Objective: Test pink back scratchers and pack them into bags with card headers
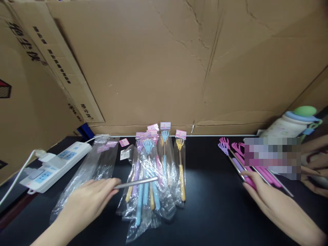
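My left hand (89, 200) is closed round one end of a thin metal rod (138, 182), which points right over a pile of bagged back scratchers (146, 174). Those have blue, yellow, purple and pink handles and lie in clear bags with printed header cards. On the right, my right hand (263, 194) pinches a back scratcher with a purple claw head (223, 148) and a metal shaft. Beside its fingers lie several pink back scratchers (263, 172) and loose metal rods. Exactly how many of these the fingers hold is partly hidden.
Empty clear bags (89, 164) lie left of the pile, beside a white power strip (58, 167) with plugs. A bottle (287, 126) stands at the right, near another person's hand (316, 160). Cardboard walls (164, 68) enclose the black table (205, 212).
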`<action>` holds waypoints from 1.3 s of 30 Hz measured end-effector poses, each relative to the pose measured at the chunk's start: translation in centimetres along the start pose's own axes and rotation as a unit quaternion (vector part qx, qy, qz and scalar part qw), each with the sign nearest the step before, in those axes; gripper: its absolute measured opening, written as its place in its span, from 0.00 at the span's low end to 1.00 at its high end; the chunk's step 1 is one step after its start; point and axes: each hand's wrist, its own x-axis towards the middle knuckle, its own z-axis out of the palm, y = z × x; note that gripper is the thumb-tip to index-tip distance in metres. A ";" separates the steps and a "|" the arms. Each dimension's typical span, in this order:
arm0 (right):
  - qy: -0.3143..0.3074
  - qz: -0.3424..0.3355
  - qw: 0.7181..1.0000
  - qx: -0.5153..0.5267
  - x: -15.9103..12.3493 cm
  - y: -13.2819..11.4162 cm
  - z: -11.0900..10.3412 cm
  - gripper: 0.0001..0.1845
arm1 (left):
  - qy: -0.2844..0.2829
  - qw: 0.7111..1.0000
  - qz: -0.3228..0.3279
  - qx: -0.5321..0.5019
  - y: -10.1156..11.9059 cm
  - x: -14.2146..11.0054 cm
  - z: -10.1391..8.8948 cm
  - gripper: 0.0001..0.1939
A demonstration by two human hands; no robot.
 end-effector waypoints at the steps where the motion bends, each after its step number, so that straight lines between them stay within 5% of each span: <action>1: -0.031 -0.001 0.999 0.007 2.0 -1.2 0.0 0.16 | -0.004 0.999 0.020 -0.025 0.7 1.0 0.4 0.16; 5: -0.002 -0.040 0.996 -0.074 6.9 -4.3 0.7 0.15 | -0.001 0.994 0.086 -0.061 2.5 4.3 1.4 0.12; 10: 0.066 -0.082 0.979 -0.174 8.1 -4.4 1.1 0.14 | 0.023 0.983 0.171 -0.062 3.6 7.2 1.6 0.11; 13: 0.055 -0.138 0.987 -0.062 7.5 -6.1 -0.3 0.12 | 0.049 0.977 0.195 -0.070 4.5 9.1 2.0 0.07; 17: -0.059 -0.221 0.965 0.128 5.1 -11.1 -2.3 0.13 | 0.069 0.965 0.230 -0.107 6.1 11.9 3.0 0.05; 22: 0.001 -0.260 0.957 0.130 3.5 -14.3 -2.4 0.10 | 0.087 0.950 0.254 -0.157 7.8 14.2 4.1 0.07; 26: -0.049 -0.249 0.960 0.116 3.7 -13.4 -1.5 0.09 | 0.055 0.946 0.259 -0.186 8.9 15.1 5.3 0.10; 32: -0.042 -0.226 0.973 0.030 3.4 -11.1 -0.2 0.08 | 0.026 0.938 0.273 -0.212 9.7 16.8 6.7 0.08; 39: -0.018 -0.114 0.991 -0.069 4.0 -5.2 0.4 0.08 | -0.021 0.967 0.155 -0.203 4.8 15.3 5.9 0.10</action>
